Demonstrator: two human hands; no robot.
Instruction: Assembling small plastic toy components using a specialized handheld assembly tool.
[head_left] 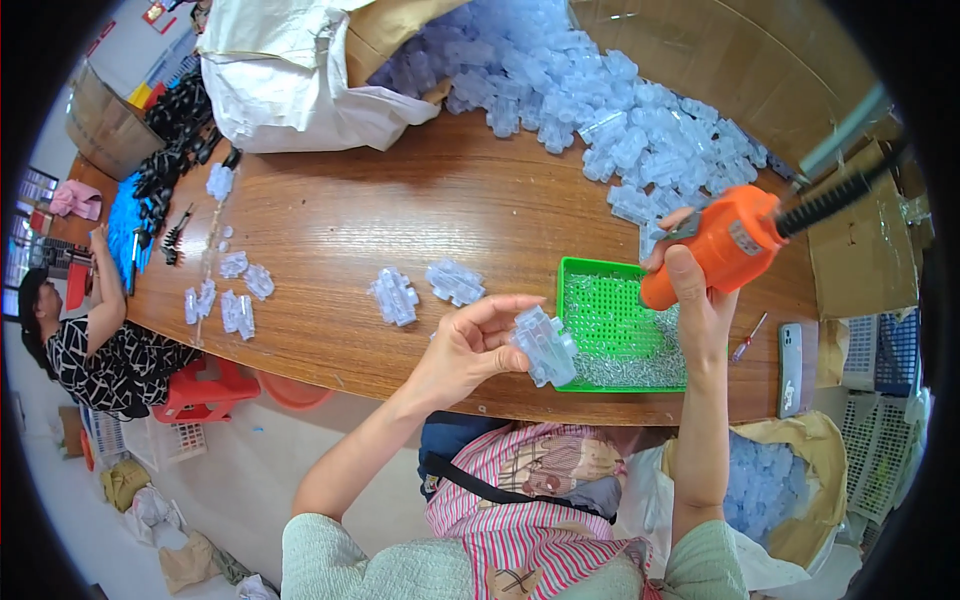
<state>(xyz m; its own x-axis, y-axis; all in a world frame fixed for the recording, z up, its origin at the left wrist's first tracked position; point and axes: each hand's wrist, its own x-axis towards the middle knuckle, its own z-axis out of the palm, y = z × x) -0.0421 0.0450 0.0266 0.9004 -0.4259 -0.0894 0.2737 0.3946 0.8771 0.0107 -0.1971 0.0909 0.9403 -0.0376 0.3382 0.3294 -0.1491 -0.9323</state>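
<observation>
Between the thumb and fingers of my left hand [462, 352] is a clear plastic part [545, 346], held at the near left corner of a green basket [563, 290]. Small silvery screws [625, 371] cover the basket's near side. My right hand [702, 290] grips an orange electric screwdriver [725, 248] above the basket's right side, its black coiled cable leading up to the right. The tool's tip is hidden. Two similar clear parts, one a plastic piece [394, 296] and the other a plastic piece [455, 282], lie on the table left of the basket.
A large heap of clear parts [640, 125] spreads across the back, beside a white sack [285, 85]. At right lie a small screwdriver [748, 338] and a phone [790, 369]. An open sack [822, 450] of parts stands lower right. Another person [85, 340] sits at far left.
</observation>
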